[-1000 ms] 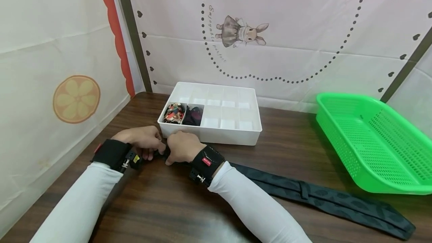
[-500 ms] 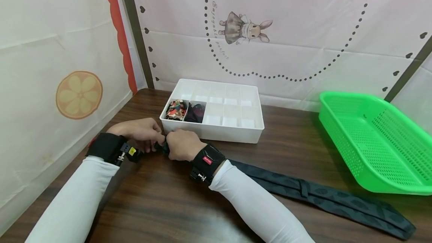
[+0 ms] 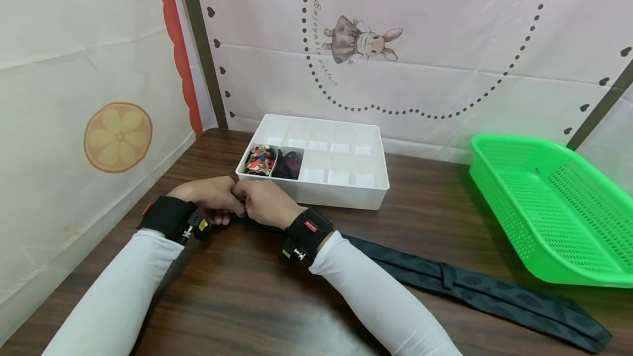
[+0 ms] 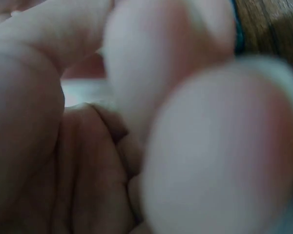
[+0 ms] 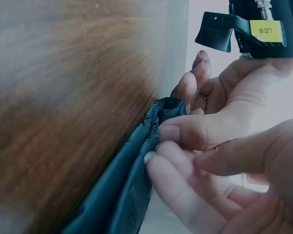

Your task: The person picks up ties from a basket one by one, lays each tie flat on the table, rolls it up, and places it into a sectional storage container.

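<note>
A dark teal necktie point(image 3: 475, 290) with a faint pattern lies stretched diagonally across the wooden table, its wide end at the lower right. At its narrow end, my left hand point(image 3: 212, 196) pinches the folded tip between thumb and fingers. My right hand point(image 3: 269, 202) meets it there, fingers curled at the same end. In the right wrist view, the tie's gathered end point(image 5: 158, 114) sits under the left thumb, with right fingertips point(image 5: 158, 163) against its side. Fingers fill the left wrist view, where only a sliver of teal cloth shows. My right forearm covers part of the tie.
Just beyond my hands stands a white divided box point(image 3: 341, 194). Two front-left compartments hold a colourful patterned cloth roll point(image 3: 260, 160) and a dark purplish one point(image 3: 288, 165). A green perforated basket point(image 3: 499, 224) stands at the right. Printed cloth walls point(image 3: 420, 81) enclose the table.
My hands have drawn closer together, and the dark bundle seen between them half a second ago is now mostly hidden. The head view has shifted slightly. The tie's wide end stays put.
</note>
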Available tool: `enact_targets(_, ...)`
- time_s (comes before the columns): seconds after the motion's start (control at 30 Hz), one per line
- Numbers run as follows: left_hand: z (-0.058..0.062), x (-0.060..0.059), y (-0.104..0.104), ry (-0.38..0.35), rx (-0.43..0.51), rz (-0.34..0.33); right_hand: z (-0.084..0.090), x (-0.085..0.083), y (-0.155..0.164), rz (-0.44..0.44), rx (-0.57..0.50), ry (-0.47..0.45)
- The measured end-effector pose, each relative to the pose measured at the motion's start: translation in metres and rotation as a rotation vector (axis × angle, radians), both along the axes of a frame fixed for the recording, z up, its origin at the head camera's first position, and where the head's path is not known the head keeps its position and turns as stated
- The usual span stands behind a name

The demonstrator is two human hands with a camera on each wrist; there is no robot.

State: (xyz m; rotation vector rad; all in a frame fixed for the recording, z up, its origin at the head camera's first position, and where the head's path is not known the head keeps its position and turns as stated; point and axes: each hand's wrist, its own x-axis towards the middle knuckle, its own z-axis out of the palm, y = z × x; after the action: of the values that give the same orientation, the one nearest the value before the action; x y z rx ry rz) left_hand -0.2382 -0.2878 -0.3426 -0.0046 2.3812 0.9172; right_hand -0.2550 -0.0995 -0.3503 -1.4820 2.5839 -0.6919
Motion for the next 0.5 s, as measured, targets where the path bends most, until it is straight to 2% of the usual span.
enact_targets(0.17, -0.0007, -0.001, 0.0016, -0.014, 0.062, -0.018, 0.0011, -0.0037, 0.0012, 0.05, 0.024, -0.011)
enact_targets(0.4, -0.0001, 0.0022, 0.0013, -0.002, 0.071, -0.028, 0.0036, -0.0035, 0.0028, 0.061, 0.056, -0.052)
enact_targets(0.5, 0.0027, 0.0029, -0.005, -0.031, 0.112, -0.047, 0.0051, -0.0031, 0.0038, 0.041, 0.072, -0.066)
